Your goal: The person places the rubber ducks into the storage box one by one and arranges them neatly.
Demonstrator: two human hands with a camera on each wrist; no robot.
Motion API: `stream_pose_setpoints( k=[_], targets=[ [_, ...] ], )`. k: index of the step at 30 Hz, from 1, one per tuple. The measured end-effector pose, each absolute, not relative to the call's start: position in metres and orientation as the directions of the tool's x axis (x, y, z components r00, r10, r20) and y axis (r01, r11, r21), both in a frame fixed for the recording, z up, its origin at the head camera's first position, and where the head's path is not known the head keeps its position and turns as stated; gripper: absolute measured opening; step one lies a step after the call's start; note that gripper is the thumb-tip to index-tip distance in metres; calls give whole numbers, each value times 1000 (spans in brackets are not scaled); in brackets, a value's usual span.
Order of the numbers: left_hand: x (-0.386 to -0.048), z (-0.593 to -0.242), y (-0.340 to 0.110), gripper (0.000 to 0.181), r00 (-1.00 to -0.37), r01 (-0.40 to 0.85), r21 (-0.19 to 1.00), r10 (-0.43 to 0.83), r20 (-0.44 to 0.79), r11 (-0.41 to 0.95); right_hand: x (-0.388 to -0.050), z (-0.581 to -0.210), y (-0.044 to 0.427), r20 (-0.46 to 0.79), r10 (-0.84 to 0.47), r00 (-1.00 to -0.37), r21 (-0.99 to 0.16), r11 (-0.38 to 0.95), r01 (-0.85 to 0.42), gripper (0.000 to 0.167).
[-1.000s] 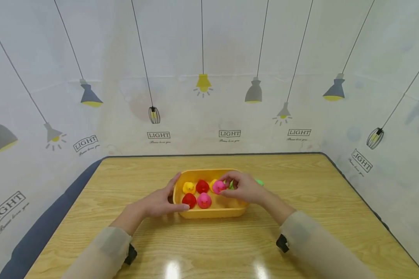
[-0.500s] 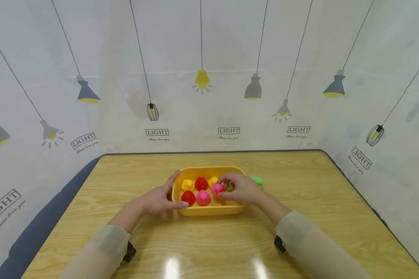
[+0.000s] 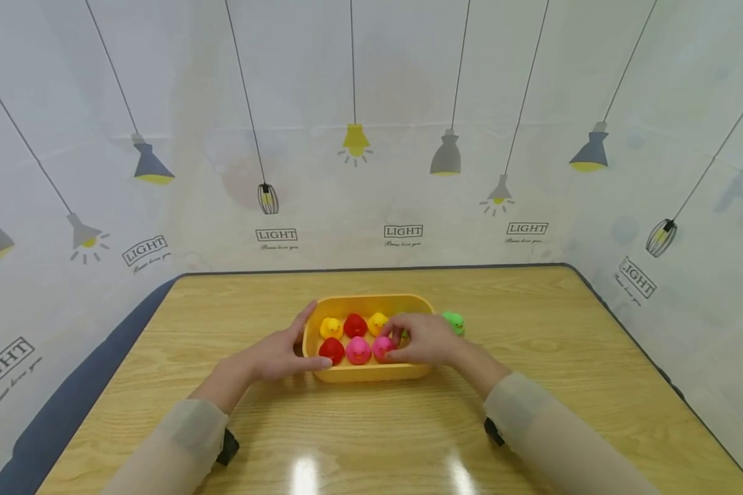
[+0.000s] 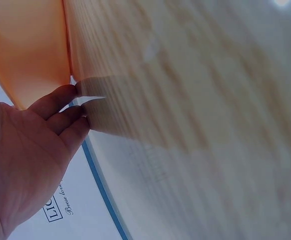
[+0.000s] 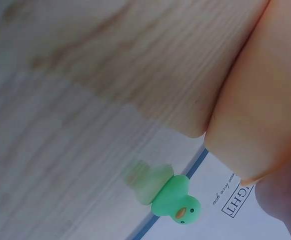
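In the head view my right hand (image 3: 424, 338) reaches into a yellow plastic basket (image 3: 371, 373). Its thumb and fingers pinch a pink rubber duck (image 3: 382, 348). Another pink duck (image 3: 358, 351) and a red duck (image 3: 331, 350) stand in that front row. Behind them are a yellow duck (image 3: 331, 328), a second red duck (image 3: 355, 326) and a second yellow duck (image 3: 378, 323). My left hand (image 3: 281, 355) rests against the basket's left end, fingers fairly straight and thumb along the front rim. In the left wrist view these fingers (image 4: 60, 103) lie beside the basket wall.
A green duck (image 3: 454, 322) stands on the wooden table (image 3: 371, 433) just outside the basket's right end; the right wrist view shows this green duck (image 5: 177, 201) upside down. My right hand mostly covers the basket's right part. A lamp-patterned cloth (image 3: 322, 137) surrounds the table.
The right hand has brought the pink duck down and forward, into line beside the other pink duck. The second yellow duck shows more fully now. The left hand keeps its place on the basket.
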State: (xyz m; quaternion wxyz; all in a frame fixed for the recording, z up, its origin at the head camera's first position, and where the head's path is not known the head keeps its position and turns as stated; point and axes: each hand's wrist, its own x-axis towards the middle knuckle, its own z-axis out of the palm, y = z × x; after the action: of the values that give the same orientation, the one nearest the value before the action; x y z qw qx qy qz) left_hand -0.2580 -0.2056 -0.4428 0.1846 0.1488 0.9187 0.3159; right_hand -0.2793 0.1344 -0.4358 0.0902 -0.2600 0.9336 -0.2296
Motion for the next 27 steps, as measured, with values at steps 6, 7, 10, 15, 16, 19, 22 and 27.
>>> stream_pose_setpoints(
  k=[6,7,10,15,16,19,22,27],
  targets=[
    [-258,-443,-205,129,-889,149,630,383,-252,762,-280,-433,129,-91,-509,-856,-398,806,-437,28],
    [-259,-443,-205,129,-889,149,629,381,-252,763,-280,-433,128,-94,-506,-858,-390,811,-436,28],
    [-259,-443,-205,129,-890,149,626,380,-252,765,-279,-432,128,-101,-499,-861,-379,819,-431,30],
    [-258,-441,-204,129,-890,142,624,375,-259,768,-279,-434,129,-95,-501,-860,-385,816,-432,30],
    [-257,-441,-204,129,-891,140,625,373,-260,768,-279,-434,129,-90,-503,-859,-387,813,-435,30],
    [-256,-440,-204,128,-891,139,622,371,-261,771,-280,-436,130,-75,-509,-857,-392,806,-444,30],
    [-256,-440,-203,128,-892,139,620,370,-260,772,-280,-437,130,-67,-512,-856,-403,799,-447,30],
    [-257,-441,-203,129,-892,139,627,372,-256,766,-280,-436,131,-68,-506,-860,-412,799,-438,30]
  ],
)
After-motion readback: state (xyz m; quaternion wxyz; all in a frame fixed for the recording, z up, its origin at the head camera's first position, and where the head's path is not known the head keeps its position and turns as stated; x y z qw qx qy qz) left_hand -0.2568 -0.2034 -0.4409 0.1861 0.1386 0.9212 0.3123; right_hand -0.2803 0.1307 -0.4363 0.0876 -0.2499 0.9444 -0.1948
